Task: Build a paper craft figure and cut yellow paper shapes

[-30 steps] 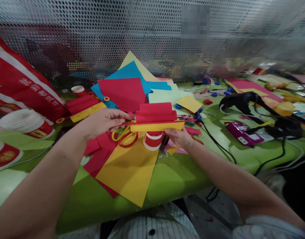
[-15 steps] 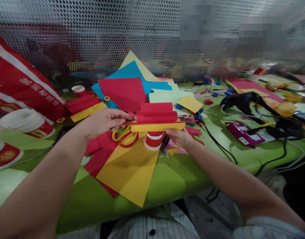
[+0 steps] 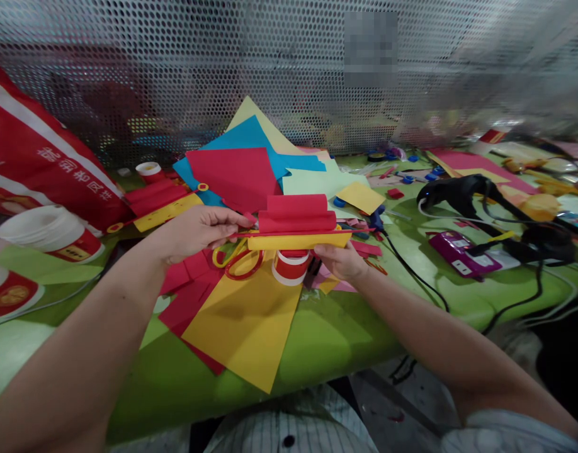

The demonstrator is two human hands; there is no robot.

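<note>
A red and yellow paper model [image 3: 297, 220] with rolled red layers on top and a yellow band below is held between my hands. Its left end is pinched by the fingers of my left hand [image 3: 206, 229]. From beneath the yellow band, near its right end, my right hand [image 3: 340, 257] grips it with thumb and fingers. Directly under the model stands a red and white paper cup [image 3: 290, 269]; whether they touch I cannot tell. Scissors [image 3: 244, 264] with yellow and red handles lie left of the cup, partly on a yellow paper sheet [image 3: 246, 321].
A similar paper model [image 3: 166, 204] sits at the left by stacked paper cups [image 3: 50, 233] and a red bag [image 3: 43, 145]. Behind lie coloured sheets [image 3: 237, 170] against a perforated metal panel [image 3: 175, 69]. To the right are a purple power strip [image 3: 463, 253], cables and a black strap [image 3: 459, 192].
</note>
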